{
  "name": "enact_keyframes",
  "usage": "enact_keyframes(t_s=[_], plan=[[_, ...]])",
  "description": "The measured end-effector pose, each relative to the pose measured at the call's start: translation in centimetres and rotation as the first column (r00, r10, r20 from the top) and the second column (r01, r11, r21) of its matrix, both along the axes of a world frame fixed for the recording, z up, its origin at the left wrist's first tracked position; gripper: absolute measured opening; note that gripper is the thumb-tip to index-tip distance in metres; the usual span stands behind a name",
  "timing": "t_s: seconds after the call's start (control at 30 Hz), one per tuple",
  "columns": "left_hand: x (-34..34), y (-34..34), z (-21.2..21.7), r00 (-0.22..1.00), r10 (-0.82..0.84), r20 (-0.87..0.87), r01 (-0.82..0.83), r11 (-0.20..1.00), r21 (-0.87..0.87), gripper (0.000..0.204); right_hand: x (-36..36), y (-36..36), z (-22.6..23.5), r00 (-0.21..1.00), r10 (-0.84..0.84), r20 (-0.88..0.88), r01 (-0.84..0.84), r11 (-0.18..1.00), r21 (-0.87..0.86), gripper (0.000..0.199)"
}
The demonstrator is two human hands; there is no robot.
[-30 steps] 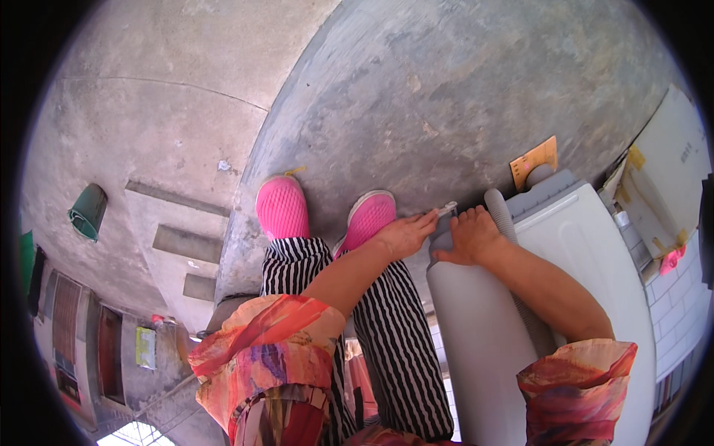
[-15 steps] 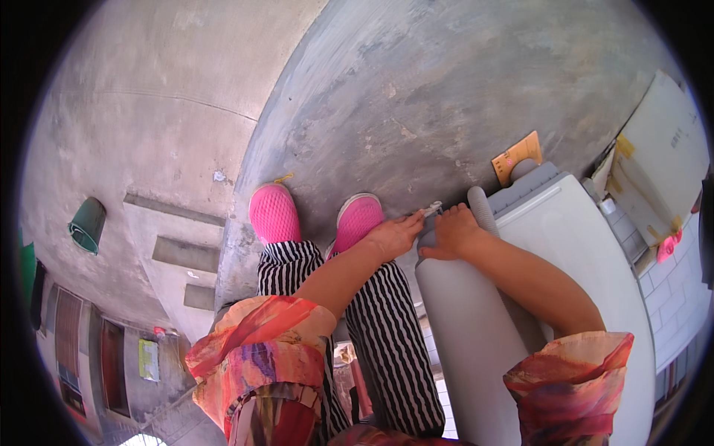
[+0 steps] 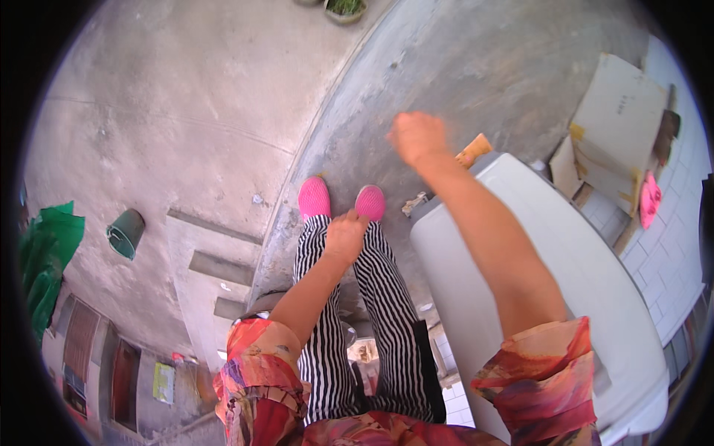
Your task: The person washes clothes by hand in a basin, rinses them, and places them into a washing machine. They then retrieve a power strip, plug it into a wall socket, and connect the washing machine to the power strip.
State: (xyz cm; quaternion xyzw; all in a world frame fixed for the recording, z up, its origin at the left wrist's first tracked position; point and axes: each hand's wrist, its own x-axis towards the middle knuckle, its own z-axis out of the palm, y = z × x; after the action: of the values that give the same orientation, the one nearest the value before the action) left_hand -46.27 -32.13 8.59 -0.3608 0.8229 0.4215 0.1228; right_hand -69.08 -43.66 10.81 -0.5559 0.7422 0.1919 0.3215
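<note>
My left hand [image 3: 346, 236] hangs in front of my striped trousers [image 3: 316, 271], above my pink shoes [image 3: 314, 197]. Its fingers are curled closed, and whatever they hold, if anything, is hidden. Further out over the grey floor is my right hand [image 3: 418, 137], raised and smeared by motion, so its fingers cannot be read. To my right stands a large pale grey plastic casing [image 3: 550, 260] with rounded edges. A small crumpled whitish thing [image 3: 414, 204] sits at its far left corner, apart from both hands. An orange-tan piece [image 3: 473, 150] shows behind the casing.
Concrete steps [image 3: 216, 253] lie to the left, with a dark green bucket [image 3: 126, 233] and a green sheet [image 3: 52, 256] beyond. A large worn board [image 3: 617, 119] and a pink item [image 3: 650, 201] are at the right. Potted greenery [image 3: 345, 9] shows at the top.
Both hands have left the corner of the grey casing. My left hand drew back leftward, while the right swung up and away. The grey rounded part flipped off the near side; the pale top now lies uncovered there.
</note>
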Motion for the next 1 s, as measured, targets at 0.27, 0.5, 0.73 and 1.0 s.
enact_keyframes(t_s=[0.27,0.5,0.73,1.0], plan=[[-1.5,-2.1,23.8,0.977,0.175,0.119,-0.202,0.942,0.27,0.016,2.5,-6.6,23.9,0.979,0.19,0.071,-0.168,0.957,-0.236,0.019],[-2.5,-4.1,38.5,0.918,0.322,-0.23,-0.343,0.938,-0.058,0.016,-7.6,-7.8,57.3,0.999,0.009,-0.037,-0.03,0.78,-0.625,0.012],[-4.1,-2.5,50.9,0.927,0.05,-0.372,-0.132,0.971,-0.198,0.026,-10.5,14.2,78.1,0.982,-0.133,-0.131,-0.064,0.417,-0.906,0.031],[-6.6,8.7,60.5,0.825,0.109,-0.554,-0.134,0.991,-0.004,0.044,-9.1,53.6,80.7,0.479,-0.878,-0.024,0.209,0.141,-0.968,0.037]])
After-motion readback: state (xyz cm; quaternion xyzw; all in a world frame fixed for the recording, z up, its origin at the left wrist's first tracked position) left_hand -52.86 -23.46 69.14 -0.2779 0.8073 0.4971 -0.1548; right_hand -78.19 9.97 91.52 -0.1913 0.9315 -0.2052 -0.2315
